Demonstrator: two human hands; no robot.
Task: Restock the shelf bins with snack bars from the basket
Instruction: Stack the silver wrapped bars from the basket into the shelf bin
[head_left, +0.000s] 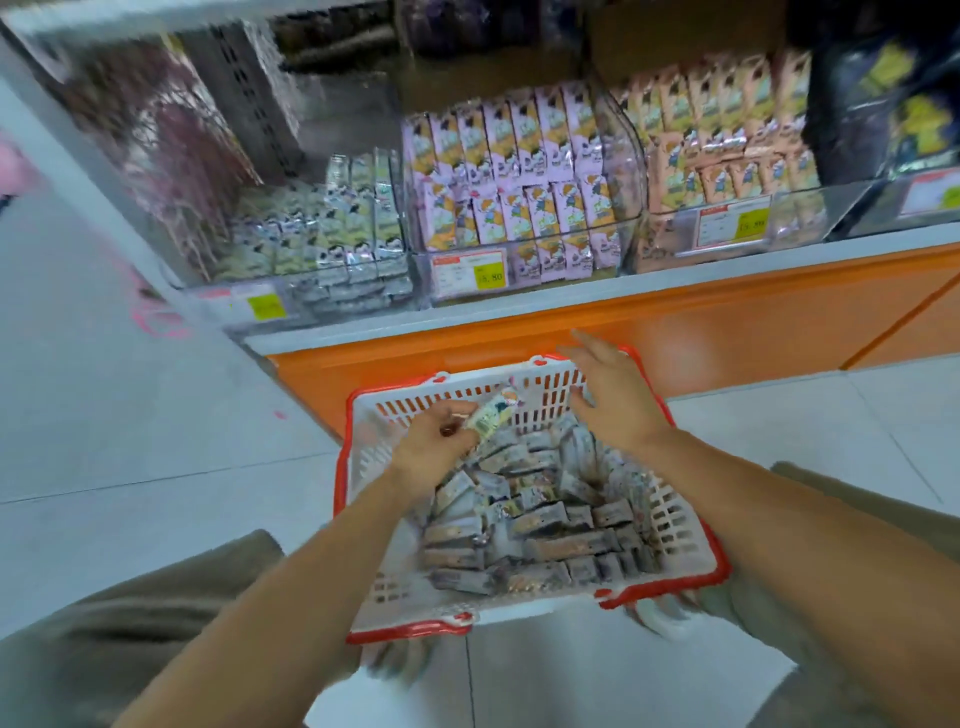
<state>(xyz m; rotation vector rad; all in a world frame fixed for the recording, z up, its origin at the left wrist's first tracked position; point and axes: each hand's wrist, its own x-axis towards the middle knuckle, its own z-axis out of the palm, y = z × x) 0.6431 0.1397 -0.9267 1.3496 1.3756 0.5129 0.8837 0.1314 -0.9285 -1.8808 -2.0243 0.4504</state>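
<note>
The left grip (436, 447) pinched one pale green snack bar (493, 413) by its near end above the far left corner of the basket (340, 478), while the right grip (610, 395) hovered over the far right, fingers spread, holding nothing. So lightly held, the bar could slip mid-reach, or land among the pink packs (519, 208) instead of the matching left bin (332, 228).

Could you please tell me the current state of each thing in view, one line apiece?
basket: on the floor, heaped with bars
left hand: grips one snack bar
snack bar: raised above the basket
right hand: open, over the basket's far corner
left bin: partly filled
middle bin: well stocked
right bin: well stocked
</note>
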